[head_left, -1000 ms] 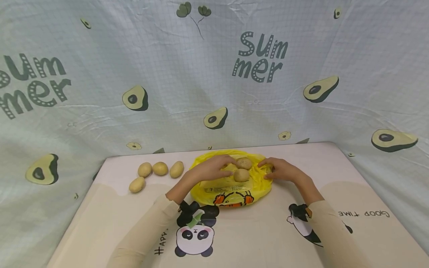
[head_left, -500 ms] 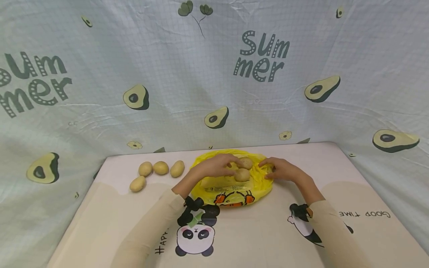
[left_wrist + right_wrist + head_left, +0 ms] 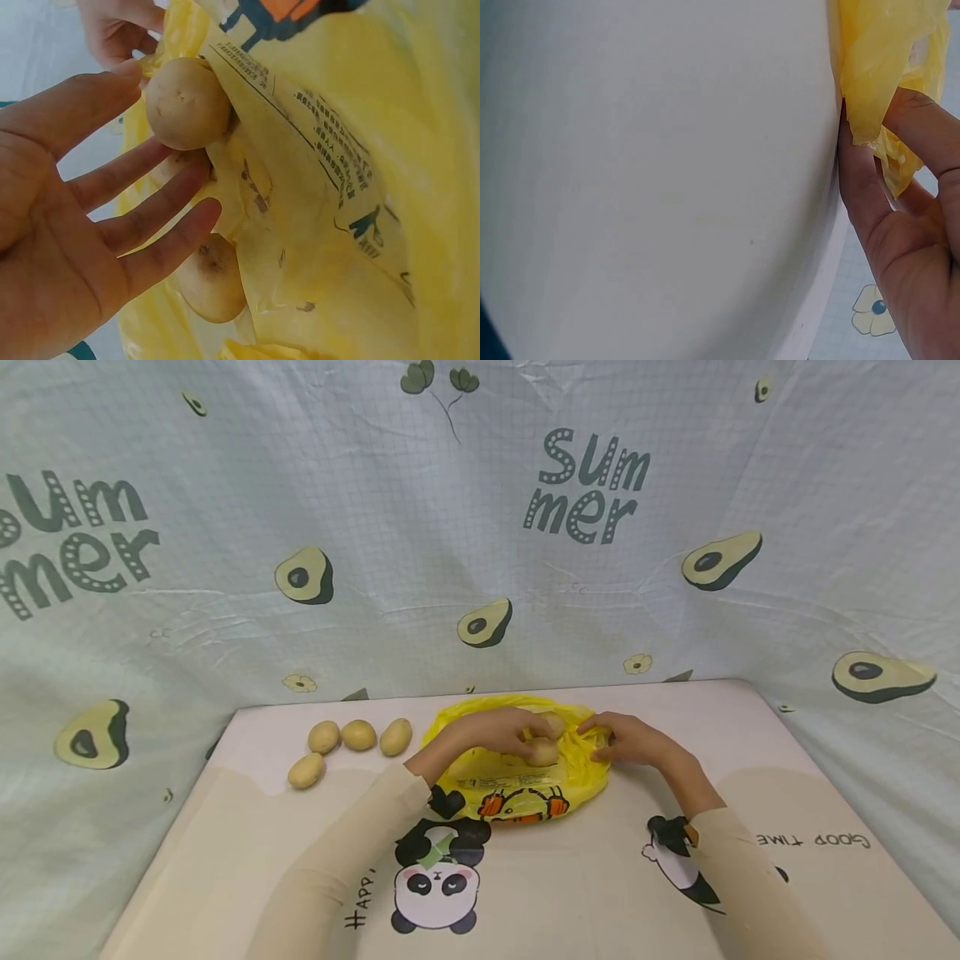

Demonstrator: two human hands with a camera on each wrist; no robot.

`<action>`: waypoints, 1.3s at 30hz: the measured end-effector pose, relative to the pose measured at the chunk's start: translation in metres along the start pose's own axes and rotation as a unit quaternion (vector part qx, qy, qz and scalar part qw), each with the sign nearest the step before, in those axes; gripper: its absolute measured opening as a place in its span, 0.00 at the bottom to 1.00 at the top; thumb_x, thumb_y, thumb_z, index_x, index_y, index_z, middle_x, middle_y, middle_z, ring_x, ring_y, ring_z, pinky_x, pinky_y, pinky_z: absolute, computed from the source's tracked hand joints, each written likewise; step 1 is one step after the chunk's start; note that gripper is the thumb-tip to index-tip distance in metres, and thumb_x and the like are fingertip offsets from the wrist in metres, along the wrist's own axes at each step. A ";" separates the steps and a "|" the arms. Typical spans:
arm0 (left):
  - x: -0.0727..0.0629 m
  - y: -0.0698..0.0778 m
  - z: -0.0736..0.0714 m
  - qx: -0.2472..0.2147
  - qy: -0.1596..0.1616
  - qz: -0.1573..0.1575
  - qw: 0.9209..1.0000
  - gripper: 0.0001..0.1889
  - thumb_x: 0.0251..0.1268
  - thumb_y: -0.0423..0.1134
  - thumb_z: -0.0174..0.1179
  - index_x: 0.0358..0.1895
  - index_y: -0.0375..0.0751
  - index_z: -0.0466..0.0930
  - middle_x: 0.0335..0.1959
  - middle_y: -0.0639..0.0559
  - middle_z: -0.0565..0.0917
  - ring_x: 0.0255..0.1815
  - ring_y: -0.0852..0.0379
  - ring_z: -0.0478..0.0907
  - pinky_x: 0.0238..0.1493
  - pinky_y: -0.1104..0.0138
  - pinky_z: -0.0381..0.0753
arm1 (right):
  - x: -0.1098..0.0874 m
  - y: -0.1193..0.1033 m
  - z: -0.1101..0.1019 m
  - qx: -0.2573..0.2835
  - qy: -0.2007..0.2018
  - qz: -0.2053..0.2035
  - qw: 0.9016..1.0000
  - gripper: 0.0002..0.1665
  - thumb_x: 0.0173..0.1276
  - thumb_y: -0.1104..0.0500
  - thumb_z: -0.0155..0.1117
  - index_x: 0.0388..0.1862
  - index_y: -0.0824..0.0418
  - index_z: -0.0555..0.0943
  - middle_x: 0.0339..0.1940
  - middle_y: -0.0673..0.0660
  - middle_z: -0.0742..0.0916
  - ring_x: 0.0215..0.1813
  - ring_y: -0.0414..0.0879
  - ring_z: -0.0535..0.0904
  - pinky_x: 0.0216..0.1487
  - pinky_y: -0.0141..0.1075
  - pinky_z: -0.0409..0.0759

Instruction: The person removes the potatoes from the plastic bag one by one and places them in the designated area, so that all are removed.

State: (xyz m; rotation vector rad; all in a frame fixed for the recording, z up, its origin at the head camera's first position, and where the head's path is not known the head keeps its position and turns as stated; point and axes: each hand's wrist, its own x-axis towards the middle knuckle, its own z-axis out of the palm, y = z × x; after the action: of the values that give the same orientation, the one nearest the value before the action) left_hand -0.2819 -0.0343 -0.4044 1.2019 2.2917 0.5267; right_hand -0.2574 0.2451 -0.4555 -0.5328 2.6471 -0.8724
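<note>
A yellow plastic bag [image 3: 491,781] lies spread on the table with its mouth gaping. Several potatoes are in it; a rounded potato [image 3: 187,103] and a lower potato [image 3: 212,277] show plainly in the left wrist view, another half hidden behind the fingers. My left hand [image 3: 506,731] reaches into the mouth, fingers extended, thumb and forefinger spread at the rounded potato's edge. In the head view it overlaps the nearer potato [image 3: 542,753]. On the right, my right hand [image 3: 633,741] pinches the bag's gathered edge [image 3: 870,82] between thumb and fingers.
Several loose potatoes [image 3: 358,735] sit in a cluster left of the bag. The table [image 3: 570,893] wears a printed cover with a panda picture. Behind it hangs a pale curtain [image 3: 390,568] with avocado prints.
My left hand has moved right, farther over the potatoes in the bag, covering more of them. My right hand keeps its hold on the bag's edge, and the loose potatoes have stayed put.
</note>
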 end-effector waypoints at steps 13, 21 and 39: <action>0.014 0.002 0.000 0.026 -0.039 -0.001 0.999 0.17 0.74 0.35 0.61 0.62 0.50 0.82 0.55 0.52 0.79 0.34 0.57 0.75 0.31 0.71 0.78 | 0.003 0.003 0.002 -0.001 -0.002 0.000 1.000 0.23 0.67 0.59 0.72 0.60 0.58 0.81 0.68 0.67 0.77 0.66 0.63 0.72 0.70 0.61 0.67; 0.018 0.005 0.004 0.070 -0.027 0.020 0.997 0.16 0.65 0.31 0.67 0.55 0.49 0.82 0.47 0.53 0.79 0.46 0.56 0.71 0.45 0.69 0.72 | 0.003 0.002 0.002 -0.002 -0.002 0.000 1.000 0.23 0.68 0.59 0.72 0.61 0.59 0.81 0.67 0.66 0.78 0.65 0.62 0.72 0.68 0.60 0.70; 0.019 0.006 0.014 0.091 0.006 0.029 0.995 0.20 0.59 0.34 0.75 0.56 0.46 0.84 0.50 0.54 0.80 0.48 0.59 0.73 0.53 0.71 0.74 | 0.002 0.000 -0.001 -0.011 -0.007 -0.001 1.000 0.24 0.67 0.62 0.72 0.62 0.60 0.80 0.67 0.67 0.78 0.69 0.65 0.70 0.70 0.61 0.68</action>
State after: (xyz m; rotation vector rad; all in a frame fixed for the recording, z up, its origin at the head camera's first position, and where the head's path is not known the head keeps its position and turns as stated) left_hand -0.2791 -0.0142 -0.4171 1.3579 2.3623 0.3524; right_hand -0.2600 0.2452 -0.4550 -0.5459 2.6476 -0.8374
